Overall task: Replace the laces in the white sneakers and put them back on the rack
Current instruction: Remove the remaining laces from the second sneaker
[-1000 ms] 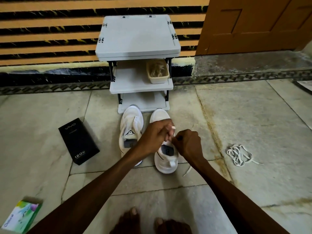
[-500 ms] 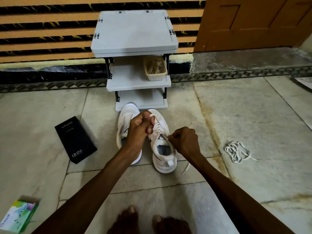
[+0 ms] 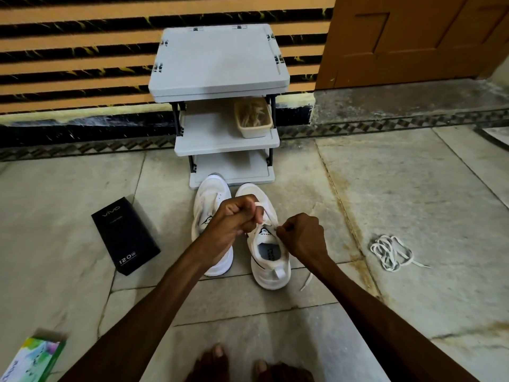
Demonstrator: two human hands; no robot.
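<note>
Head view: left hand (image 3: pixel 234 220) pinches lace (image 3: pixel 265 216) above right-side sneaker (image 3: pixel 268 253); right hand (image 3: pixel 303 235) fisted on same lace.

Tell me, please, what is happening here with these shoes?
A person is lacing one white sneaker on the floor before the rack. The left hand and right hand each pinch its lace. The other sneaker stands beside it, and a loose lace bundle lies apart. Neither shoe is on the rack yet.

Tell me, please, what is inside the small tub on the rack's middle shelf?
A tangle of pale, lace-like cords fills the tub; its bottom and anything beneath them are covered.
</note>
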